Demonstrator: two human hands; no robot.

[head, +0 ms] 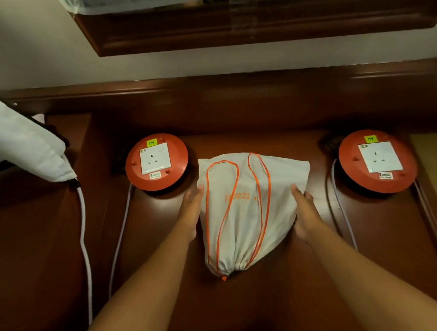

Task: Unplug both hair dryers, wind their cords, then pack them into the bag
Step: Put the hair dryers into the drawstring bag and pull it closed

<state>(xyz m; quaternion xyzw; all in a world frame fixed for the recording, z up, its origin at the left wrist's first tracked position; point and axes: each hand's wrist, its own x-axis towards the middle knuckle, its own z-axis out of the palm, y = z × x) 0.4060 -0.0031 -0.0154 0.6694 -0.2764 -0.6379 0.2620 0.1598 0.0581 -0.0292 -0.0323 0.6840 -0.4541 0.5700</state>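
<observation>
A white drawstring bag (246, 216) with orange cords and orange lettering lies bulging on the dark wooden desk (277, 293), its gathered mouth toward me. My left hand (192, 210) rests flat against the bag's left side with straight fingers. My right hand (305, 210) presses on its right side, fingers reaching partly under the fabric. No hair dryer is in sight; the bag's contents are hidden. Two red round extension reels stand either side, the left reel (157, 162) and the right reel (377, 160), each with an empty white socket.
White cables (118, 244) run from the reels toward the desk's front edge. A white cloth (15, 142) hangs in at the left over another white cable (83, 231). A wooden mirror frame (251, 23) sits on the wall behind.
</observation>
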